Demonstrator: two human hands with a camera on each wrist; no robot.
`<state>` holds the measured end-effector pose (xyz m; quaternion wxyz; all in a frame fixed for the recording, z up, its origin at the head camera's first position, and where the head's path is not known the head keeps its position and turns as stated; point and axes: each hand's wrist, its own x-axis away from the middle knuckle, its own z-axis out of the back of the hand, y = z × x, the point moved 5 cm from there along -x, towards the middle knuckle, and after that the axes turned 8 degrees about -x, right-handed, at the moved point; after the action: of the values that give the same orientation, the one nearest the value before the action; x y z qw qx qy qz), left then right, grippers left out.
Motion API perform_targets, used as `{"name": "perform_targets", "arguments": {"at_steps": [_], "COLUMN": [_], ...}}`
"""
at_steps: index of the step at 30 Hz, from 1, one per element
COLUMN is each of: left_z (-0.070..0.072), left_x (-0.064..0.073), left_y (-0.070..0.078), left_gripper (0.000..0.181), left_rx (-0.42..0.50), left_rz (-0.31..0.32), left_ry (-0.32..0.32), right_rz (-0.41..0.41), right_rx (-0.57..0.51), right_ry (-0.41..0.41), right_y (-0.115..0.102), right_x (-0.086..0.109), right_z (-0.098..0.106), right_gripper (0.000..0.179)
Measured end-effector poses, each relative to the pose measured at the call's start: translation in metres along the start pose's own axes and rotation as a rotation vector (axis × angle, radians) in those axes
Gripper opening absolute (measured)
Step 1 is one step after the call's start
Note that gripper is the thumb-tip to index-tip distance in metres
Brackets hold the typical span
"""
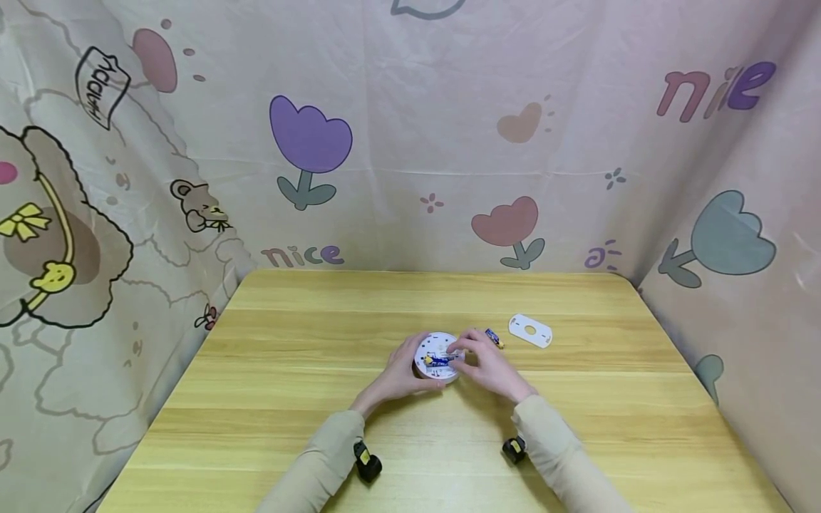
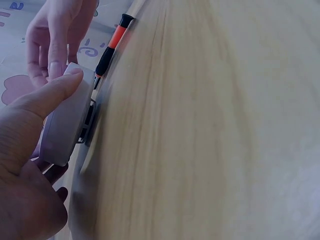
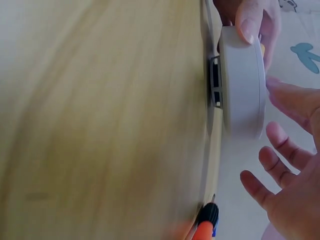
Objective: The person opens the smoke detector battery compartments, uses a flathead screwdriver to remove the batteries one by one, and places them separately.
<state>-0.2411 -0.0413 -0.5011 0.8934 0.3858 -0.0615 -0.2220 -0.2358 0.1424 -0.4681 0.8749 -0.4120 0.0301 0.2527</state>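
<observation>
My left hand [image 1: 405, 370] grips a round white device [image 1: 431, 372], possibly a smoke alarm, by its rim. The thumb lies along the near edge, and the other fingers go round the far side. The dial-like face is up, with a blue battery [image 1: 437, 362] lying in it. My right hand [image 1: 485, 365] reaches over from the right, thumb and forefinger pinching around the battery's right end; the exact contact is partly hidden. In the right wrist view its remaining fingers [image 3: 270, 160] are spread beside the device. A dark bracket [image 3: 216, 82] shows beneath the white body.
Another blue battery [image 1: 492, 338] lies just beyond my right hand. Farther right is a flat white plate [image 1: 541, 337] with rounded ends and a central hole. An orange and black screwdriver [image 2: 114, 42] lies on the wooden table [image 1: 288, 370]. A printed curtain [image 1: 398, 128] hangs behind the table.
</observation>
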Motion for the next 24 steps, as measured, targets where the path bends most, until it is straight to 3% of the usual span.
{"name": "perform_targets", "arguments": {"at_steps": [10,24], "left_z": [0.001,0.000], "left_x": [0.000,-0.001], "left_y": [0.000,-0.001], "left_gripper": [0.107,0.107], "left_rx": [-0.008,-0.018], "left_rz": [-0.007,-0.028], "left_ry": [0.004,0.008], "right_rz": [0.081,0.046], "right_rx": [0.109,0.169], "right_ry": [-0.023,-0.110], "right_y": [-0.004,-0.008], "right_x": [-0.012,-0.027], "right_z": [-0.009,-0.015], "right_gripper": [0.019,0.021]}}
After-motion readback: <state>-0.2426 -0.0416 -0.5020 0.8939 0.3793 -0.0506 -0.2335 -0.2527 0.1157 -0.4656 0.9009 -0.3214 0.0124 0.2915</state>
